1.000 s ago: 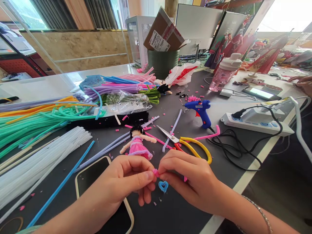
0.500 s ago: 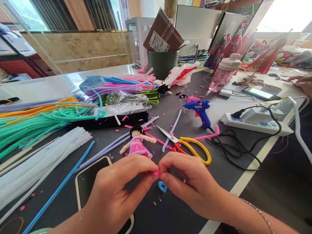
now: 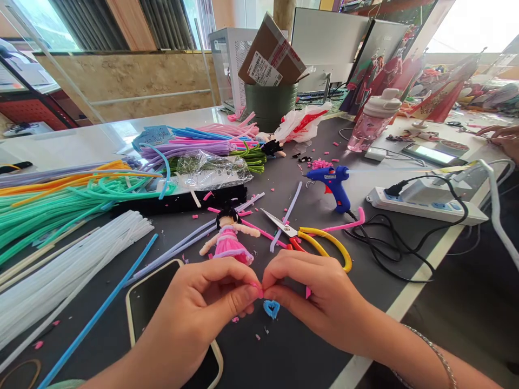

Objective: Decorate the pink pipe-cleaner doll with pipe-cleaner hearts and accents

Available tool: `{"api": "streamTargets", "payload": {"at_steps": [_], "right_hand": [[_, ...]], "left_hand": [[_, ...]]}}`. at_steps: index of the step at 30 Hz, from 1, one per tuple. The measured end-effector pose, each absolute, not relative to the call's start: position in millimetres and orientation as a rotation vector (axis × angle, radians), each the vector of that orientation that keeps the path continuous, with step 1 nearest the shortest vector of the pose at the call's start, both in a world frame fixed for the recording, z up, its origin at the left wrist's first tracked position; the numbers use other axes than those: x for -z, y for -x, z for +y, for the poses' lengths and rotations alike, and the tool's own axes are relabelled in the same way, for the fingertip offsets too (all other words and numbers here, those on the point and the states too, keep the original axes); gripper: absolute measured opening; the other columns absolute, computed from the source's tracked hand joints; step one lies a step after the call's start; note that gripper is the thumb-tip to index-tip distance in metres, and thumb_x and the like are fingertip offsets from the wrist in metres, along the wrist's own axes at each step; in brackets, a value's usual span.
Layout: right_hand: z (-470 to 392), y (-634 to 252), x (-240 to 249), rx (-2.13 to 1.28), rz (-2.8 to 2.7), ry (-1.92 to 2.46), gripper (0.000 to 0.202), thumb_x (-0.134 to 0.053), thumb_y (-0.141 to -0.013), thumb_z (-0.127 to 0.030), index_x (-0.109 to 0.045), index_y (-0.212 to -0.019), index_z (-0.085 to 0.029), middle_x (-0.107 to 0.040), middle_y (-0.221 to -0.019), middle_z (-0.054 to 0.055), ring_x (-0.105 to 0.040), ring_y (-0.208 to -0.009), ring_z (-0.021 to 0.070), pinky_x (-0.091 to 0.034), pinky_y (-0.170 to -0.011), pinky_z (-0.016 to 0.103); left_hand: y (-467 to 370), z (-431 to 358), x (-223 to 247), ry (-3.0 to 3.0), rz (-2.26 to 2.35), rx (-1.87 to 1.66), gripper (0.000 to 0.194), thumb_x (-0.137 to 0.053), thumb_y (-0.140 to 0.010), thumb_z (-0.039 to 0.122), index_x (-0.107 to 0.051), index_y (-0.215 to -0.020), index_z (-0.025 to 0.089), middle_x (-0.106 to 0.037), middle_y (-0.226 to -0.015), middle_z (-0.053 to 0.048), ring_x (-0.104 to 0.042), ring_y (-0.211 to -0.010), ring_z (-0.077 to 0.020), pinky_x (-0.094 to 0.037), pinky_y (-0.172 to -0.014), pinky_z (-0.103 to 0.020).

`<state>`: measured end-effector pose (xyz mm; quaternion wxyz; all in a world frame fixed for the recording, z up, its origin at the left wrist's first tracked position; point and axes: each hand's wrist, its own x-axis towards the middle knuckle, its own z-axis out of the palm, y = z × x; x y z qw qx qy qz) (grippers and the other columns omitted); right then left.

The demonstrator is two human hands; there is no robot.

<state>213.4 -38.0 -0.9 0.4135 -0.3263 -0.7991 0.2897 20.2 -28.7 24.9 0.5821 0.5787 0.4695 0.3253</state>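
Observation:
Between their fingertips, my left hand [image 3: 211,308] and my right hand [image 3: 320,302] both pinch a small piece of pink pipe cleaner [image 3: 260,292]; its shape is mostly hidden. Just below it on the dark tabletop lies a blue heart-shaped loop [image 3: 271,309]. Beyond my left hand rests a small doll [image 3: 231,240] with black hair and a pink dress. Scissors [image 3: 314,237] with red and yellow handles lie partly open behind my right hand. Under my left forearm is a phone [image 3: 150,302] with a pale case.
A blue glue gun [image 3: 334,183] stands right of centre, near a white power strip [image 3: 430,205] and black cord. Bundles of green pipe cleaners [image 3: 81,200] and white ones [image 3: 73,265] cover the left. A pink bottle [image 3: 373,121] stands behind. Another person's hand [image 3: 505,138] shows far right.
My left hand has turned slightly, its thumb now lying higher over the pink piece. The blue heart-shaped loop shows more fully. Other things have stayed put.

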Motion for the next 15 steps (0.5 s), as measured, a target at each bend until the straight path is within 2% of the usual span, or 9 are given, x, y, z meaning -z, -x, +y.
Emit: {"api": "streamTargets", "payload": {"at_steps": [6, 15], "right_hand": [[-38, -216, 0, -0.655, -2.073, 0.785, 0.015, -0.052, -0.094, -0.007, -0.058, -0.087, -0.019, -0.064, -0.081, 0.0, -0.06, -0.073, 0.0082, -0.048, -0.068, 0.014], [-37, -213, 5, -0.551, -2.032, 0.64, 0.014, -0.051, -0.097, -0.011, -0.06, -0.09, -0.018, -0.065, -0.079, 0.003, -0.061, -0.074, 0.011, -0.053, -0.067, 0.02]], "left_hand": [[-20, -27, -25, -1.255, 0.982, -0.611, 0.011, -0.078, -0.069, 0.022, -0.071, -0.06, 0.02, -0.055, -0.053, 0.005, -0.046, -0.053, -0.0089, -0.041, -0.052, -0.016], [-23, -23, -36, -1.176, 0.973, -0.464, 0.023, -0.079, -0.07, 0.034, -0.065, -0.063, 0.017, -0.054, -0.056, 0.006, -0.047, -0.053, -0.0092, -0.04, -0.053, -0.018]]}}
